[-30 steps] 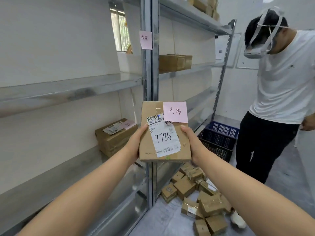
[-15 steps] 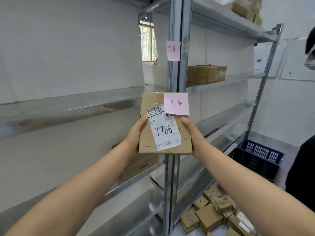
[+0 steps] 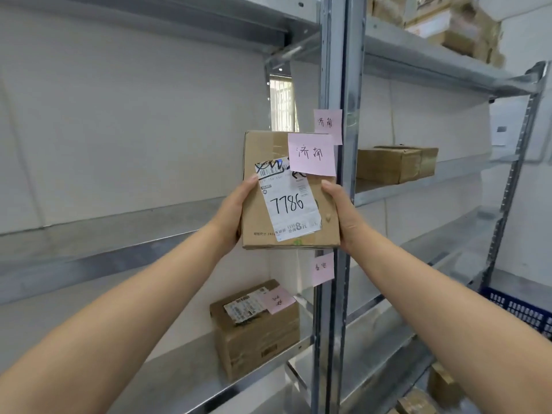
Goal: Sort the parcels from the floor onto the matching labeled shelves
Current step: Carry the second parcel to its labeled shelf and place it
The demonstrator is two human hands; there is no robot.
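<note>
I hold a flat cardboard parcel point(image 3: 260, 216) up in front of the metal shelving. It carries a white shipping label reading 7786 and a pink handwritten note point(image 3: 312, 155). My left hand point(image 3: 233, 216) grips its left edge and my right hand point(image 3: 340, 210) grips its right edge. Just behind the parcel, a pink shelf label point(image 3: 328, 122) with the same characters sticks to the shelf upright point(image 3: 337, 70). A second pink shelf label point(image 3: 322, 268) with other characters hangs below the parcel.
A brown box point(image 3: 254, 339) with a pink note sits on the lower left shelf point(image 3: 185, 380). Two boxes point(image 3: 394, 164) rest on the right middle shelf. More parcels fill the top right shelf point(image 3: 463, 28). A blue crate point(image 3: 519, 309) and floor parcels point(image 3: 442, 386) lie at lower right.
The parcel has risen and come closer to the upright, now level with the matching pink label. The view has turned left and up; the other person has dropped out of sight.
</note>
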